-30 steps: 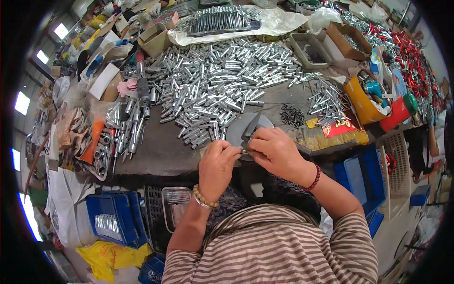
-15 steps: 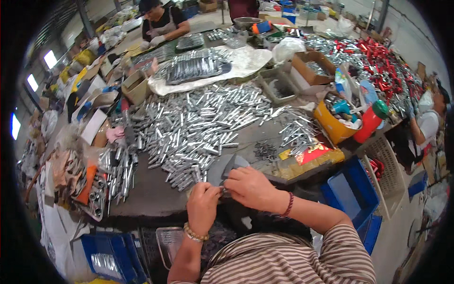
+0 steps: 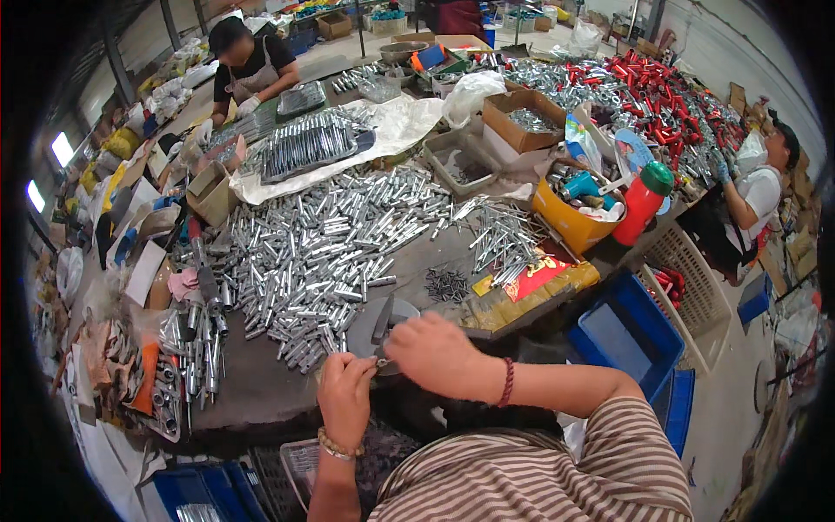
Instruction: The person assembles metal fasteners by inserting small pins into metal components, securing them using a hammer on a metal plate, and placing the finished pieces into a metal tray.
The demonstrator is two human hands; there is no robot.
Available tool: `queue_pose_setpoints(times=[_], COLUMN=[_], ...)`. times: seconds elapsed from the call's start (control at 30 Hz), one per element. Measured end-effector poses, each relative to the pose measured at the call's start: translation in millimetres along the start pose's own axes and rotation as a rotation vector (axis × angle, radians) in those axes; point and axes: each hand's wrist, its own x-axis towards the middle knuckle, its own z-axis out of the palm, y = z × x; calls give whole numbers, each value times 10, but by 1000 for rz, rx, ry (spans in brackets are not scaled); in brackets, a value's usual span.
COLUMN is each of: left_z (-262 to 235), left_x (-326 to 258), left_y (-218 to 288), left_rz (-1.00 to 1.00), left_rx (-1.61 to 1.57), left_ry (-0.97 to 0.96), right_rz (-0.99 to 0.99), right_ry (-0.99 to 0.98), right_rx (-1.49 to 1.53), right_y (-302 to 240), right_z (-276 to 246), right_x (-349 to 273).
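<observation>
Over the table's near edge, my left hand is closed, thumb and forefinger pinching a small metal part. Right beside it, my right hand has its fingers curled in, slightly smeared; whatever they hold is hidden. Just beyond my hands lies a round grey disc with a dark upright piece on it. A broad pile of silver metal tubes spreads past the disc. To the right are small dark screws and a heap of long thin rods.
A yellow bucket and a red flask with green lid stand at the right. Blue trays sit below the right edge. Tools crowd the left corner. Co-workers work across and right.
The whole view has shifted, with the table's things now further left and lower. My right hand has drawn slightly away from my left fingertips, leaving the small metal part in view.
</observation>
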Motion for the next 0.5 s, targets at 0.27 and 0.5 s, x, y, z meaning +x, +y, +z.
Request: queue_pose_setpoints(times=[0.27, 0.5], left_z=[66, 44], left_x=[102, 62], left_y=[-36, -28], left_rz=[105, 7], left_rx=[15, -44], left_ry=[49, 21], right_rz=[266, 409], right_ry=[-26, 41], right_rx=[-118, 360], right_y=[378, 199], right_z=[-3, -298], right_x=[-119, -237])
